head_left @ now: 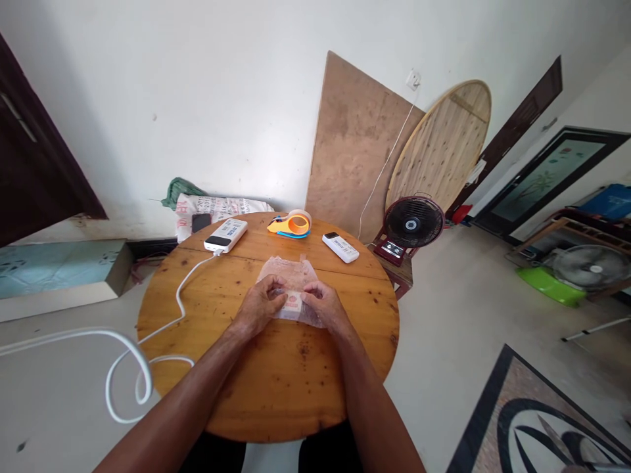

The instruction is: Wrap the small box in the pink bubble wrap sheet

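Note:
A sheet of translucent bubble wrap (288, 268) lies on the round wooden table in front of me. On it, between my hands, is a small white box-like item with red print (293, 301). My left hand (262, 306) is at the item's left side, fingers curled and thumb pressed toward them on the wrap. From the right, my right hand (326, 305) pinches the wrap by the item's upper right corner. Fingertips of both hands are partly hidden, and whether they also touch the item is hard to tell.
Behind the wrap on the table (266, 387) sit an orange and blue tape dispenser (290, 225), a white power bank (227, 234) with a white cable (181, 299) plugged in, and another white power bank (340, 247). A dark fan (413, 225) stands beyond the right edge.

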Motion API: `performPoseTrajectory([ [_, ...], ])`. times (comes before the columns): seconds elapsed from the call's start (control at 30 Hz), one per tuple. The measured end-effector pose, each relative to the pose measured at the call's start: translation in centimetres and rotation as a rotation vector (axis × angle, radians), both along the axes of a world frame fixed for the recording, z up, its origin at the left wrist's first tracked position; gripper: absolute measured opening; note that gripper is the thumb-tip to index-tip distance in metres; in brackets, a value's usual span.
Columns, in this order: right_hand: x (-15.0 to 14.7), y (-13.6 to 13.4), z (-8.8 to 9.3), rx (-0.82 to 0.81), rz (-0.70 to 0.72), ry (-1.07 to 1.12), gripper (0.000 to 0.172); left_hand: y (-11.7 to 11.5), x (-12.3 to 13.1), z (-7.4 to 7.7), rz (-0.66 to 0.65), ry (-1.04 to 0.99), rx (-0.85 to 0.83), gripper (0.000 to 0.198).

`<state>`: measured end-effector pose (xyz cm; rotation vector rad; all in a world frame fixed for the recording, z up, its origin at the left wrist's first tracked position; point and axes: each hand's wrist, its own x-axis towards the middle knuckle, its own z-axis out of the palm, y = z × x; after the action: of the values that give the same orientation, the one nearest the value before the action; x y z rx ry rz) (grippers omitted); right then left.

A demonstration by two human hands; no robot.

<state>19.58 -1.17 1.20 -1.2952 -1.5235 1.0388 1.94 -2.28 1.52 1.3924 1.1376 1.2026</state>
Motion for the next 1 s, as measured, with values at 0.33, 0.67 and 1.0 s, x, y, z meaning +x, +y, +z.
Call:
performPoseTrajectory([
  [0.33,0.0,-0.5,0.5,-0.121,0.096,0.050,0.027,-0.1,-0.1,0.4,0.000,-0.019,-0.073,0.027],
  [0.67,0.1,-0.6,0.8,-0.132,0.139,0.049,0.024,0.3,-0.9,-0.1,0.031,0.142,-0.073,0.030],
  [1.0,0.4,-0.4,0.4,-0.112,0.133,0.021,0.022,1.3,-3.0,-0.4,0.251,0.382,-0.073,0.030],
])
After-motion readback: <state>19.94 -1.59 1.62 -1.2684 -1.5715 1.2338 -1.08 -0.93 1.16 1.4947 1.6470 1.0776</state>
